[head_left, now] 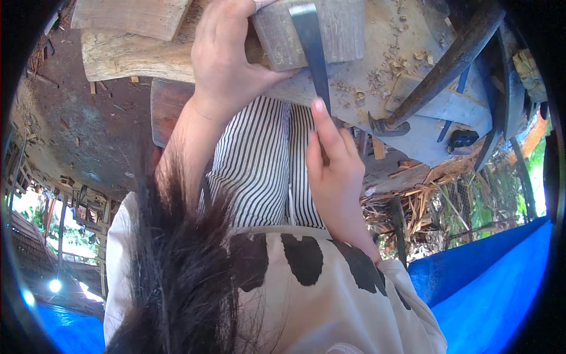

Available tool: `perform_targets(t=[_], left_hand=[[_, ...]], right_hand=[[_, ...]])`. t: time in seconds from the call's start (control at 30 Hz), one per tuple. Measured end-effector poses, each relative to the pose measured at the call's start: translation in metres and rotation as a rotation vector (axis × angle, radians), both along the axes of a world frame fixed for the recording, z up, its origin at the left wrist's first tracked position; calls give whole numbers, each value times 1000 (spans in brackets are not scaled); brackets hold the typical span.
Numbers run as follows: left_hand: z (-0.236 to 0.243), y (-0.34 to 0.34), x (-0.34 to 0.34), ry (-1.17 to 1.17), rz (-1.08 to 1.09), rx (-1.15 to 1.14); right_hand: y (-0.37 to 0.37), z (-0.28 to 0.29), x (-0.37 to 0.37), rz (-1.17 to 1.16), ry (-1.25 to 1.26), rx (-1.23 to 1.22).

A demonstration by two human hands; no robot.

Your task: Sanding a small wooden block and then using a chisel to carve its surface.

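Observation:
A grey, weathered wooden block [345, 32] lies on the work surface at the top middle. My left hand [227, 62] grips its left edge, with the thumb along the near side and part of the fingers cut off by the top of the view. A flat steel chisel [314, 47] points away from me, its bright cutting edge over the block's top face. My right hand [337, 156] is closed around the chisel's near part, the index finger stretched along the blade. The chisel's handle is hidden by that hand.
Wood shavings lie on the pale work surface [348, 88]. To the right rests a hammer-like tool [445, 71] with a long wooden handle, beside a small black object [463, 139]. Thick planks [135, 50] are at the upper left. A blue tarp [489, 283] hangs at the right.

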State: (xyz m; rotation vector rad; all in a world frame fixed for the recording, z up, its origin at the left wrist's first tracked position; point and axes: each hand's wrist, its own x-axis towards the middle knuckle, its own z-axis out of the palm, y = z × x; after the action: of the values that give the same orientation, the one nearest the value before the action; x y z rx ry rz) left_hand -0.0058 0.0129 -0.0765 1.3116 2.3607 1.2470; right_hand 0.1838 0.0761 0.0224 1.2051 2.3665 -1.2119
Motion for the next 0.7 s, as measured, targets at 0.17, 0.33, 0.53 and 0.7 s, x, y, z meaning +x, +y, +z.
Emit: perform_targets(t=[0.17, 0.33, 0.53, 0.7], left_hand=[[10, 0, 0, 14, 15, -174], [11, 9, -1, 111, 36, -83], [9, 4, -1, 133, 4, -153], [10, 5, 2, 111, 37, -166]], right_hand=[[-7, 1, 10, 12, -19, -10], [-2, 3, 6, 21, -67, -8], [-6, 2, 31, 39, -63, -24], [0, -8, 5, 60, -9, 17]])
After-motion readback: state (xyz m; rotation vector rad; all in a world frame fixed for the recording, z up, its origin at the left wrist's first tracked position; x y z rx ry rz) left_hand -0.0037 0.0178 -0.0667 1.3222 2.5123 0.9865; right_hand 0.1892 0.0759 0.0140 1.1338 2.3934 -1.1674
